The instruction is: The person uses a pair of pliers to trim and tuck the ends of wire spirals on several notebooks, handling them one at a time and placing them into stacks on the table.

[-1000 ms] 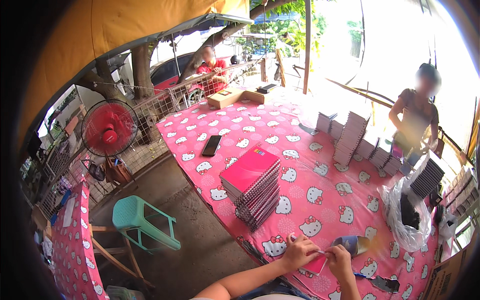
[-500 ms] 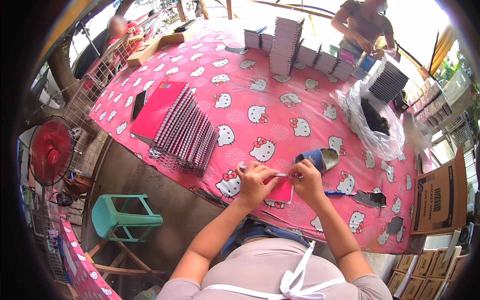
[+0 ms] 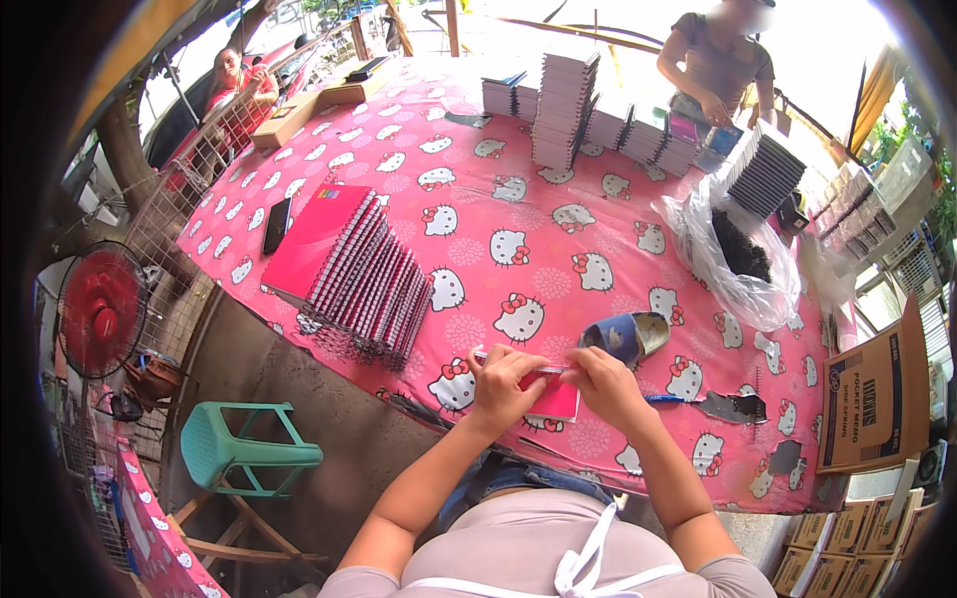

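Both hands meet at the table's near edge: the left hand and right hand pinch a small pink notebook, fingers closed on its top edge, on the pink tablecloth. A blue slipper lies just behind, a notebook stack to the left.

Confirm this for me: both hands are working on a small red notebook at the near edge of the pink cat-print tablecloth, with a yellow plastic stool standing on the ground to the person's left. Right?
Not quite. The plastic stool is green, not yellow, as the head view shows. The rest holds: the left hand and right hand are both on the small red notebook at the near edge of the pink cat-print tablecloth, with the stool to the person's left.
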Demonstrator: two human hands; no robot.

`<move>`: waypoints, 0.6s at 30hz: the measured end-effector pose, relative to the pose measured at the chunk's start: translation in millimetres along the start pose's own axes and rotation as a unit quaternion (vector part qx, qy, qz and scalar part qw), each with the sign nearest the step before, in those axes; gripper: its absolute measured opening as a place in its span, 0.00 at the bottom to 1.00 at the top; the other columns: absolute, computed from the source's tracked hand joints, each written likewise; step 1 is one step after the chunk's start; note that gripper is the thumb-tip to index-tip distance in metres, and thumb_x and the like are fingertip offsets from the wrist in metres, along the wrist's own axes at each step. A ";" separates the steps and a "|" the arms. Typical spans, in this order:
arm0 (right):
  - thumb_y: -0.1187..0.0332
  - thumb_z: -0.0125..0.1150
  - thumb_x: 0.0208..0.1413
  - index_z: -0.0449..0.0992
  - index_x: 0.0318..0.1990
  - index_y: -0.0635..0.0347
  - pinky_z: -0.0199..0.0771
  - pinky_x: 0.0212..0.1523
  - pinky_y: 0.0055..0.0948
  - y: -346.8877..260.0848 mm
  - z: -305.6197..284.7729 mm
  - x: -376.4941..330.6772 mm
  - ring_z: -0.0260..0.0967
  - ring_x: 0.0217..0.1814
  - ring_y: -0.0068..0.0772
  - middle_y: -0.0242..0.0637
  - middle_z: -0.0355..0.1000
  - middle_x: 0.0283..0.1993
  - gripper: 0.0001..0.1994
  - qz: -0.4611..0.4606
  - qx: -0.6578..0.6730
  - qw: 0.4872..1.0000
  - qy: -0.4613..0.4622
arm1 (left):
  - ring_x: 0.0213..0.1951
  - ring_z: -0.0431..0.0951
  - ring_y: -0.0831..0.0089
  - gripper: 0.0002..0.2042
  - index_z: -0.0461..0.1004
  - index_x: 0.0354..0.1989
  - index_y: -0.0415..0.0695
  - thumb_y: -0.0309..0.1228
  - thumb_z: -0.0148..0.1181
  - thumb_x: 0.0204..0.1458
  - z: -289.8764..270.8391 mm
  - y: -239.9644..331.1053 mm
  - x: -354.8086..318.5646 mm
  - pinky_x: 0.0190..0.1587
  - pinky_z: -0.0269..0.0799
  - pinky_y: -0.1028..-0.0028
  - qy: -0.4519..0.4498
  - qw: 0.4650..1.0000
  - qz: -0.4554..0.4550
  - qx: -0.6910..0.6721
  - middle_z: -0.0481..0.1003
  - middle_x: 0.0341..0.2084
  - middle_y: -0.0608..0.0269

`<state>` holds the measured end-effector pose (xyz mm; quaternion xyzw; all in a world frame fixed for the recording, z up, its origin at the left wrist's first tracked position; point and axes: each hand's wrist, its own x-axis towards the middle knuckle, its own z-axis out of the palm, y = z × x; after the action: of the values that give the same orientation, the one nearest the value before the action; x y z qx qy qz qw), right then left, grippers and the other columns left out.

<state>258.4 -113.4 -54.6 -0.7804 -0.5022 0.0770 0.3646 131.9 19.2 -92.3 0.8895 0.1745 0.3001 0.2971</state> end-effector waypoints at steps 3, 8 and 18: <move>0.68 0.64 0.49 0.72 0.36 0.58 0.71 0.35 0.40 -3.8 3.3 0.3 0.70 0.38 0.47 0.40 0.69 0.35 0.09 0.006 -0.022 0.999 -0.025 | 0.38 0.71 0.75 0.11 0.81 0.32 0.54 0.33 0.71 0.37 -1.1 -0.8 -1.4 0.54 0.46 0.59 -0.004 1.000 0.006 -0.002 0.79 0.29 0.75; 0.68 0.63 0.49 0.70 0.33 0.60 0.70 0.33 0.43 -2.9 2.9 -2.7 0.70 0.37 0.47 0.40 0.67 0.33 0.09 -0.004 -0.015 1.000 -0.014 | 0.37 0.72 0.75 0.10 0.81 0.31 0.54 0.33 0.71 0.37 2.9 -1.1 -0.8 0.55 0.47 0.61 -0.006 1.000 0.006 -0.007 0.79 0.29 0.75; 0.66 0.70 0.41 0.73 0.48 0.58 0.72 0.44 0.38 80.7 -68.2 10.3 0.74 0.42 0.43 0.41 0.76 0.38 0.23 0.001 -0.187 0.982 0.026 | 0.38 0.72 0.73 0.10 0.80 0.32 0.52 0.33 0.69 0.38 -4.4 1.0 2.3 0.54 0.51 0.62 -0.056 0.996 0.072 -0.016 0.78 0.28 0.73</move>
<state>355.3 -156.8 -54.9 -0.8369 -0.4976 -0.0384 0.2247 130.9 21.5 -87.9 0.9103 0.0881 0.2728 0.2986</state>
